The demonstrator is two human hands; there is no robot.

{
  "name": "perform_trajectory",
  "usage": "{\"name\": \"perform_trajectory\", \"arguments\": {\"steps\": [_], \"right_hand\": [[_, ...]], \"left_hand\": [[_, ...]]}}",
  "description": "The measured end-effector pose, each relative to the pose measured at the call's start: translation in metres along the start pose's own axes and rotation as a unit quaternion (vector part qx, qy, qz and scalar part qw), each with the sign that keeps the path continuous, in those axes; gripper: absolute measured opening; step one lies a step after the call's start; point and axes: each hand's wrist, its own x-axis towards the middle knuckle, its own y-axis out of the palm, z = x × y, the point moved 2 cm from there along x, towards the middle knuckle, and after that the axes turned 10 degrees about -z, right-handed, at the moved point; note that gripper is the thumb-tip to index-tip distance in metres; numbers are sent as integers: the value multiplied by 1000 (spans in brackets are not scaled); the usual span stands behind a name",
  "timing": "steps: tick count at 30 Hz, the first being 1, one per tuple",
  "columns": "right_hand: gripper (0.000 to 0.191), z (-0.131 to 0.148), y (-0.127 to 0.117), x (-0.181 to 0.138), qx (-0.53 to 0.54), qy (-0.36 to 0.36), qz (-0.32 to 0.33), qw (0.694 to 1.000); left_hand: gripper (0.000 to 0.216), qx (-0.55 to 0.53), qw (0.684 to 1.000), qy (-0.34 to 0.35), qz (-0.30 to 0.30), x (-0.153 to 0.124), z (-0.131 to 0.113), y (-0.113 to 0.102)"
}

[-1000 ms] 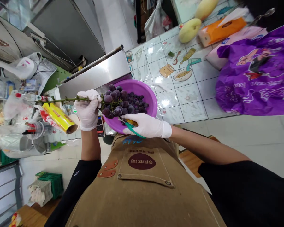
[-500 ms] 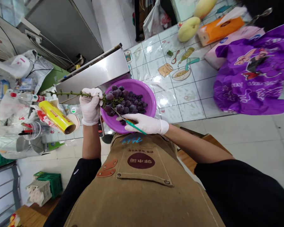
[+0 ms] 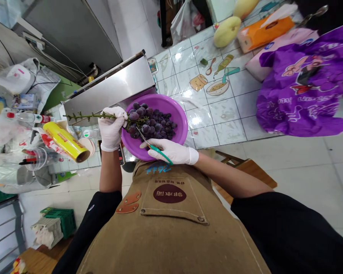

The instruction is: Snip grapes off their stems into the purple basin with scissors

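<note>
My left hand (image 3: 112, 128), in a white glove, is closed around the green stem (image 3: 87, 116) of a grape bunch (image 3: 140, 114). The bare end of the stem sticks out to the left, while dark purple grapes hang on its right end over a purple basin (image 3: 175, 104). In my gloved right hand (image 3: 171, 151) are scissors (image 3: 160, 152) with green handles. Their blades point up and left among the grapes by the stem. Loose dark grapes (image 3: 164, 125) lie in the basin. Whether the blades touch a stalk I cannot tell.
A steel box-like piece (image 3: 111, 85) stands behind the basin. On the left are a yellow film roll (image 3: 65, 142), a bottle (image 3: 28, 117) and plastic tubs (image 3: 37, 158). A purple bag (image 3: 303, 87), tissue pack (image 3: 265, 32) and yellow melon (image 3: 227, 31) lie to the right.
The right hand and scissors have shifted slightly left, with the blades close to the grapes' stalks. The left hand keeps its hold on the stem. The whole view has moved a little.
</note>
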Motion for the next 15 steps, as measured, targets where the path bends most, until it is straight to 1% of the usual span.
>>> {"name": "perform_trajectory", "arguments": {"steps": [5, 9, 12, 15], "right_hand": [[67, -10, 5, 2, 35, 57, -41, 997], [61, -15, 2, 5, 3, 31, -75, 997], [54, -17, 1, 6, -32, 10, -97, 995], [49, -18, 1, 7, -49, 9, -104, 993]], "left_hand": [[64, -11, 999, -40, 11, 4, 18, -1], [68, -17, 999, -48, 19, 6, 25, -1], [67, -32, 999, -36, 26, 9, 26, 0], [65, -49, 998, -20, 34, 9, 28, -1]]}}
